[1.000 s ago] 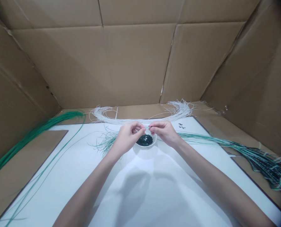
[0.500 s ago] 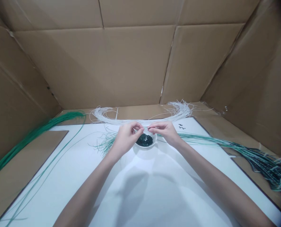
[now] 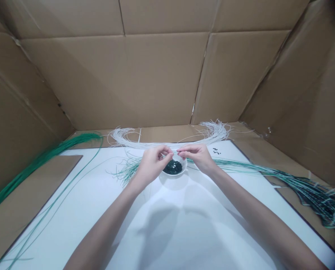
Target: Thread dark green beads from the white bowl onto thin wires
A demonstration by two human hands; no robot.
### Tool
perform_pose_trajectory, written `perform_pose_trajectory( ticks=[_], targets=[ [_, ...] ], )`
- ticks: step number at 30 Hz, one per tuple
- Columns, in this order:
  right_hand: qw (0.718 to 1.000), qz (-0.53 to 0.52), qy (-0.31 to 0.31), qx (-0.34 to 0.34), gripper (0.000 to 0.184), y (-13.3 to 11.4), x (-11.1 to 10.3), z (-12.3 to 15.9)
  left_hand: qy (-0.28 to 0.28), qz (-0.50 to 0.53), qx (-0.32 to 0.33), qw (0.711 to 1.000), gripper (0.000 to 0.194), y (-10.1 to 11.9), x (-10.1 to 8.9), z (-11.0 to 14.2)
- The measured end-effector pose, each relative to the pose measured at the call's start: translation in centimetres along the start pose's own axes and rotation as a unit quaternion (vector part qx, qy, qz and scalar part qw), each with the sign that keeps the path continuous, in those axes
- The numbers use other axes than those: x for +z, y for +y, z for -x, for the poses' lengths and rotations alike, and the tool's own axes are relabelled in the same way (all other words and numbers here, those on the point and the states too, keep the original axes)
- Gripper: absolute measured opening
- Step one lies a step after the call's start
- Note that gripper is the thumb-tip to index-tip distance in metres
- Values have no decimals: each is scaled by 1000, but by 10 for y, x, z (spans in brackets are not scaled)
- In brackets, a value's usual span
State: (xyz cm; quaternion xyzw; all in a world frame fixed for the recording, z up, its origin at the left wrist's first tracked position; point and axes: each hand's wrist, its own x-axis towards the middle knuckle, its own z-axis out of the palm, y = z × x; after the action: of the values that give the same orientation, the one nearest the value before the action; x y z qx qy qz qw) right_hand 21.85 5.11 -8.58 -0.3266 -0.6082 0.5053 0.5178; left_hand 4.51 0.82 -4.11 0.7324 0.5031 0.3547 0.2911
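A white bowl (image 3: 175, 174) of small dark beads (image 3: 173, 167), with a few pale ones among them, sits on the white board beneath my fingertips. My left hand (image 3: 153, 161) is closed in a pinch above the bowl's left side. Opposite it, my right hand (image 3: 197, 154) pinches thumb to forefinger above the right rim. A short stretch of thin green cord (image 3: 175, 153) shows between the two pinches. Whether a bead sits in my right fingertips is too small to tell. Behind both wrists runs a bundle of green cords (image 3: 235, 164), its loose ends fanned out at left.
Bead-strung cord bundles (image 3: 319, 202) lie at the right. A bundle of white cords (image 3: 162, 144) curves along the back, and a thick green bundle (image 3: 43, 165) lies at left. Several dark beads (image 3: 216, 151) rest on the white board (image 3: 94, 210). Cardboard walls (image 3: 162, 78) enclose the place.
Both hands have shifted very slightly to the right, still pinched close together over the bowl. The other things have stayed where they were.
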Motion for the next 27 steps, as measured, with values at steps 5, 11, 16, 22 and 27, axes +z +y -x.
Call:
perform_pose_trajectory(
  ticks=[5,11,16,22,27],
  targets=[
    [1000,-3,0,1,10,1,0,0,-2,4,1,1000,17,0,-1,1],
    [1000,1,1,3,12,1,-1,-1,-1,5,-1,1000,17,2,-1,1],
    [1000,1,10,4,11,0,1,-1,-1,-1,-8,1000,15,4,-1,1],
    [999,-37,8,1,10,8,1,-1,1,3,-2,1000,16,4,0,2],
    [994,-109,13,16,15,11,4,-1,14,19,19,1000,17,4,2,3]
  ],
)
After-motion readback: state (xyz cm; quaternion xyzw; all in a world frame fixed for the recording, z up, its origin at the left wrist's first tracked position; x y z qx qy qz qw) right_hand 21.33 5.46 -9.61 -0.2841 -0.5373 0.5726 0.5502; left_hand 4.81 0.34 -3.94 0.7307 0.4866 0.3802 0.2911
